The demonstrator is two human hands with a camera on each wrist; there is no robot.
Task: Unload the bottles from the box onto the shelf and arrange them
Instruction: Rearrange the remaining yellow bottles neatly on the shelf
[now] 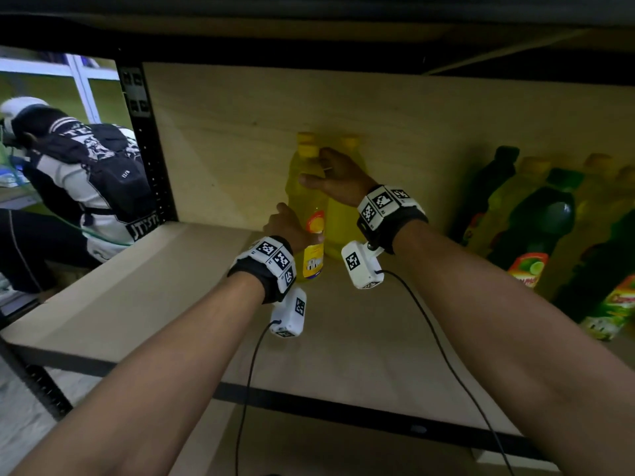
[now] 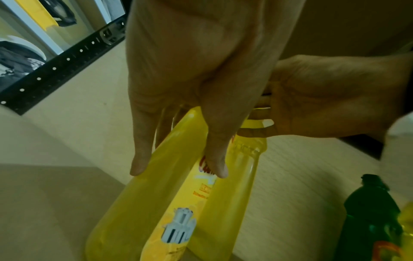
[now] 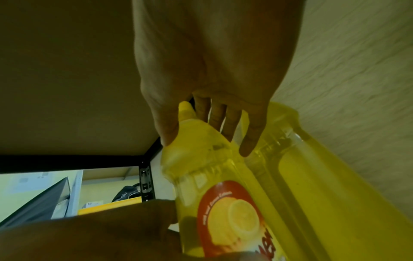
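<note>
Head view first: two translucent yellow plastic bottles stand side by side against the pale wooden back panel of the beige shelf board (image 1: 144, 300); the front yellow bottle with the red and yellow label (image 1: 309, 214) is held low by the left hand (image 1: 287, 226), while the right hand (image 1: 338, 180) grips near its yellow cap, probably to keep it upright while nudging it beside the second yellow bottle (image 1: 343, 218); dark green and yellow bottles (image 1: 536, 218) already line the right side; the box is not in view; a person in a black and white jacket (image 1: 79, 173) crouches beyond the black perforated upright (image 1: 147, 149). Left wrist view: fingers (image 2: 214, 159) lie curled along the labelled bottle's body, steadying it. Right wrist view: fingers (image 3: 250, 141) and thumb wrap its neck from above.
</note>
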